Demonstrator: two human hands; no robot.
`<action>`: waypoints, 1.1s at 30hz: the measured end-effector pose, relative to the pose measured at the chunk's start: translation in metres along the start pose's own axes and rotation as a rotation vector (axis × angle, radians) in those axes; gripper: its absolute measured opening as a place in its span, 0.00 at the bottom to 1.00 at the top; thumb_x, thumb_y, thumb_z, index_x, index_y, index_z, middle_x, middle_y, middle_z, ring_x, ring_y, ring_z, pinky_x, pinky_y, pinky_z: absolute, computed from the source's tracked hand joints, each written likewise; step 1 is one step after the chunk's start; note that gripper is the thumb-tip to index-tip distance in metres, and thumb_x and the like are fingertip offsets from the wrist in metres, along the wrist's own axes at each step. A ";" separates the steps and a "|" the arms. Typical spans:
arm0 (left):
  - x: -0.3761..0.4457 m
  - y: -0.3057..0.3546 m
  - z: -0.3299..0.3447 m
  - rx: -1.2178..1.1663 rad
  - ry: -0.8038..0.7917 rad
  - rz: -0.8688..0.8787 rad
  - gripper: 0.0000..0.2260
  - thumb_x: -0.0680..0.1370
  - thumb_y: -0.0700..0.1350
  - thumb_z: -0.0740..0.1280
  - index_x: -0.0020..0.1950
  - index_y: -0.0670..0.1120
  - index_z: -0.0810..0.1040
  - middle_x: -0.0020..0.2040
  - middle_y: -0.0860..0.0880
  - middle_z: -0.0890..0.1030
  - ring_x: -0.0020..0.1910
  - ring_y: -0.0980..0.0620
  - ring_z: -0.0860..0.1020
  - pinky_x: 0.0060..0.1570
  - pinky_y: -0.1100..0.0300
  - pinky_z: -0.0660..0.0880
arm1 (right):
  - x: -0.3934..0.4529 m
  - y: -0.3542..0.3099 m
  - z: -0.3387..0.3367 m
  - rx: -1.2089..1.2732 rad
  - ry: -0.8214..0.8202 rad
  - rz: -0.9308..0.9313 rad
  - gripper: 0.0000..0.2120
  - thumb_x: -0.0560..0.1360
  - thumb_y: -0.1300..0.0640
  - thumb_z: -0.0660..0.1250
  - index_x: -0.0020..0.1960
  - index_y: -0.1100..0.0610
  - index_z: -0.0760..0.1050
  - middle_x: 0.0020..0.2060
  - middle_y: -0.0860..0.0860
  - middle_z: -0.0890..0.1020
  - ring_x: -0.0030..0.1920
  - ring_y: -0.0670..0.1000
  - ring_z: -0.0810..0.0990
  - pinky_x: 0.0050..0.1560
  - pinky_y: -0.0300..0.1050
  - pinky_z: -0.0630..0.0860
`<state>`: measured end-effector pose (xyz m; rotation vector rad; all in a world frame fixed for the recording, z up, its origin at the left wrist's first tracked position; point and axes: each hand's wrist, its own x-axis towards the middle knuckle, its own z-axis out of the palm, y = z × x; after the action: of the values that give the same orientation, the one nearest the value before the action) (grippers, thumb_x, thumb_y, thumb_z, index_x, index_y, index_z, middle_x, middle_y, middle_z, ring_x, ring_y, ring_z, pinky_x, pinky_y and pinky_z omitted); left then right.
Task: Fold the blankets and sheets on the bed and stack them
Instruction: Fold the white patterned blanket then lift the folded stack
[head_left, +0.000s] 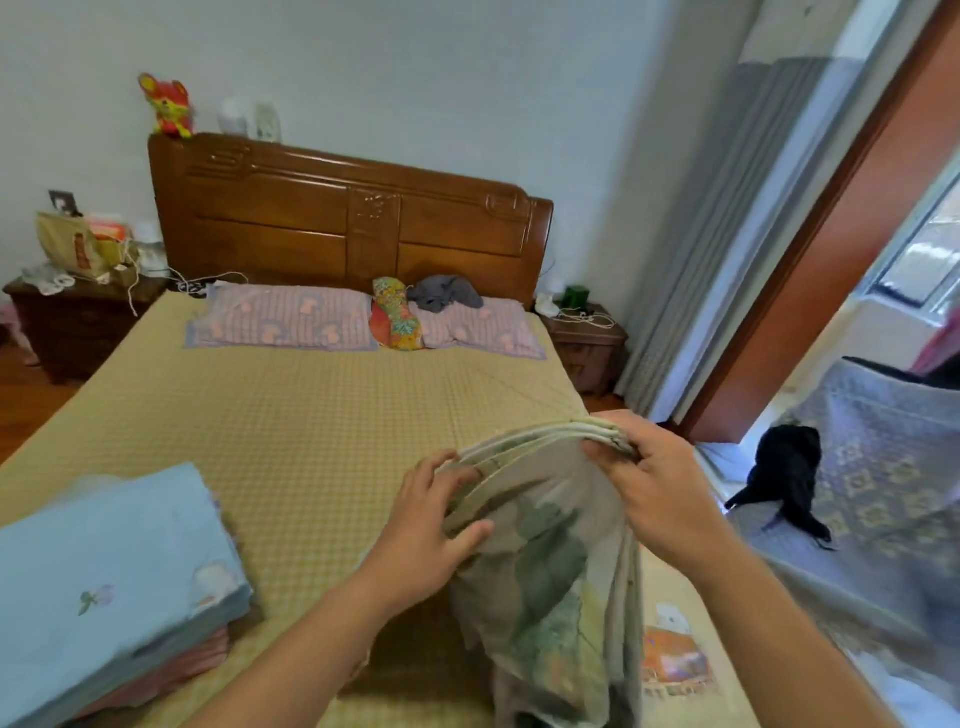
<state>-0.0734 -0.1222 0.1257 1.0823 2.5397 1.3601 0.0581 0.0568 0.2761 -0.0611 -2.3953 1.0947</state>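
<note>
From the head view, I am pinching the layered edges of the floral sheet (545, 545) in my right hand (654, 488) at the bed's (291, 415) near right corner, my left hand (436, 525) gripping its folds. A folded blue blanket (104, 571) is already sitting stacked on a pink one at the near left edge; I judge this sheet is the last to finish.
</note>
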 end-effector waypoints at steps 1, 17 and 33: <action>0.018 0.015 -0.001 0.007 0.036 0.066 0.24 0.75 0.65 0.67 0.68 0.61 0.68 0.76 0.60 0.58 0.77 0.57 0.56 0.76 0.54 0.59 | 0.010 -0.014 -0.017 -0.013 0.019 -0.049 0.13 0.78 0.64 0.68 0.50 0.46 0.82 0.46 0.39 0.84 0.49 0.41 0.81 0.48 0.29 0.73; 0.059 0.137 0.043 -0.140 0.245 0.362 0.39 0.79 0.44 0.68 0.81 0.64 0.48 0.71 0.57 0.72 0.60 0.52 0.77 0.49 0.57 0.75 | 0.065 -0.039 -0.112 -0.034 0.444 -0.084 0.06 0.79 0.59 0.69 0.45 0.51 0.81 0.39 0.46 0.83 0.41 0.42 0.79 0.45 0.35 0.75; 0.030 0.078 0.041 0.350 0.587 0.466 0.22 0.74 0.40 0.62 0.69 0.49 0.71 0.67 0.40 0.67 0.55 0.38 0.75 0.50 0.48 0.79 | 0.089 -0.043 -0.094 0.161 0.481 0.025 0.08 0.81 0.57 0.66 0.43 0.52 0.80 0.39 0.51 0.80 0.41 0.49 0.76 0.47 0.49 0.76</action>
<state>-0.0382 -0.0471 0.1673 1.6223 3.1765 1.5544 0.0304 0.1147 0.3961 -0.2675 -1.8794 1.1308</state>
